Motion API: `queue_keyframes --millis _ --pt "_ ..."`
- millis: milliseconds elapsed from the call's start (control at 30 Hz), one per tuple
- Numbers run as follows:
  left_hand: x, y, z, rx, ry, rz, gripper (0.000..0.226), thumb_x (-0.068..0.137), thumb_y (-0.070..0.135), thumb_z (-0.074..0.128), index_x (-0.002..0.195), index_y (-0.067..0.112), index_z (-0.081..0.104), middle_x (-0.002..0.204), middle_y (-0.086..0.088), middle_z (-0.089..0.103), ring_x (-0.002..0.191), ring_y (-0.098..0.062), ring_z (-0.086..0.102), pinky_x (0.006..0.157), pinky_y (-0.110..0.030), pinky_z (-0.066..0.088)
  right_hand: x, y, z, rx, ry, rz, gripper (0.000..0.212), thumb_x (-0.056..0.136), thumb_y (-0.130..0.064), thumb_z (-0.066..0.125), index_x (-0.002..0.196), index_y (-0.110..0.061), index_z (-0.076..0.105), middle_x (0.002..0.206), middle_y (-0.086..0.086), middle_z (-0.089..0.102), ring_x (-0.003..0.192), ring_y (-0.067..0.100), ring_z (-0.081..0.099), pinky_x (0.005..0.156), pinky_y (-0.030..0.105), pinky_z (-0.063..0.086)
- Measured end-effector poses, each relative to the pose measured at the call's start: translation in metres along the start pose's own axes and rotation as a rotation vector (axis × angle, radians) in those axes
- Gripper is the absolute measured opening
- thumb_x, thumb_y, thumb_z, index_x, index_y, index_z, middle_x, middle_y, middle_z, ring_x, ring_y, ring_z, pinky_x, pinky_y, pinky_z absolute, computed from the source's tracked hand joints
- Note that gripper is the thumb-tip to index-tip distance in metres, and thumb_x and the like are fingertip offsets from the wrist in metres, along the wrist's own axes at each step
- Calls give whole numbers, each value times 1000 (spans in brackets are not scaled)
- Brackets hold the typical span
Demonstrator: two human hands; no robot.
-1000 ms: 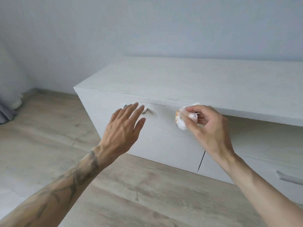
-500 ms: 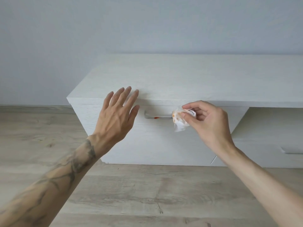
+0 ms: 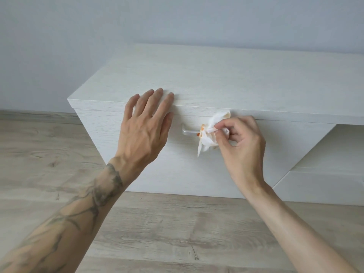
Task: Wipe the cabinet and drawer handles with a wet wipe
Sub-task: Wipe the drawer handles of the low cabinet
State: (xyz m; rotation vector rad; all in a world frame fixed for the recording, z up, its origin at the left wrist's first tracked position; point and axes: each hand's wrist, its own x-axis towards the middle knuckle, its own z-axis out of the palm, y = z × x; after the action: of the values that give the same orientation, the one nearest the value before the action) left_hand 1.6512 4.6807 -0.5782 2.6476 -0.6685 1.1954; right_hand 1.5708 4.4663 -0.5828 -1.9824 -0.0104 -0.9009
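A low white cabinet (image 3: 226, 79) stands against the wall. Its left drawer front carries a silver bar handle (image 3: 189, 132). My right hand (image 3: 242, 142) pinches a crumpled white wet wipe (image 3: 208, 138) with orange stains and presses it on the right part of that handle, hiding that end. My left hand (image 3: 145, 127) is spread flat, fingers on the cabinet's top front edge just left of the handle, holding nothing.
Right of the drawer the cabinet has an open recess (image 3: 334, 146), with a lower drawer front (image 3: 319, 186) beneath it. Light wood-look flooring (image 3: 157, 229) lies in front, and a plain pale wall (image 3: 137, 26) rises behind.
The view has swung to face the drawer squarely. My left hand went forward onto the cabinet's front edge. My right hand brought the wipe onto the handle.
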Motion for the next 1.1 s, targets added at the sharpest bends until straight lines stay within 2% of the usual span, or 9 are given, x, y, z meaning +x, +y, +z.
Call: queue_keyframes --millis 100,167,233,333,433,533,767,933,1100 --pt "0 3 5 -1 31 -14 42 116 29 39 153 14 53 155 -10 54 145 -33 48 124 -50 29 -4 8 3 -32 29 -91 15 94 -5 72 105 -12 79 109 1 63 98 10 68 89 32 59" --pt "0 6 6 -8 42 -29 42 116 28 40 152 14 54 154 -10 55 144 -33 48 124 -50 29 -6 10 3 -58 -5 -149 20 94 -20 75 112 -13 80 115 2 64 107 3 65 95 19 52" --pt "0 6 7 -5 53 -32 41 115 28 41 152 14 55 154 -10 55 143 -34 49 124 -51 29 -5 15 2 -106 -31 -205 23 91 -20 83 111 -11 81 115 3 65 104 6 65 95 13 48" --pt "0 4 11 0 73 -26 41 115 27 43 151 13 55 153 -10 55 142 -34 50 124 -51 30 -3 27 3 -187 -8 -285 15 90 -11 84 106 -10 83 115 6 70 100 23 63 91 26 53" --pt "-3 3 18 -5 107 -20 41 114 26 45 151 13 55 152 -11 56 141 -35 50 124 -51 29 -5 38 5 -296 67 -392 10 95 -18 81 105 -16 84 118 5 71 106 24 53 91 37 50" --pt "-3 0 25 3 143 -11 41 114 27 44 151 13 56 151 -11 56 140 -35 51 123 -51 29 -7 44 8 -370 123 -481 9 97 -23 80 103 -18 85 112 -2 75 106 24 53 88 47 47" --pt "-2 -1 38 -3 227 -11 41 114 29 41 148 12 59 146 -10 60 134 -36 55 117 -55 36 -2 42 25 -294 96 -495 13 95 -29 82 104 -21 85 98 -8 76 95 28 61 88 43 42" --pt "-2 -2 44 4 249 -9 41 113 29 41 147 13 58 144 -10 60 134 -36 54 118 -55 34 -5 53 16 -272 143 -459 12 96 -29 80 106 -23 84 99 -8 74 98 27 57 84 53 47" --pt "-2 -2 45 16 249 -6 43 114 31 39 147 13 59 144 -9 60 133 -36 55 118 -55 35 -1 44 35 -245 102 -470 11 92 -31 84 99 -22 86 99 -11 75 99 25 57 86 54 46"
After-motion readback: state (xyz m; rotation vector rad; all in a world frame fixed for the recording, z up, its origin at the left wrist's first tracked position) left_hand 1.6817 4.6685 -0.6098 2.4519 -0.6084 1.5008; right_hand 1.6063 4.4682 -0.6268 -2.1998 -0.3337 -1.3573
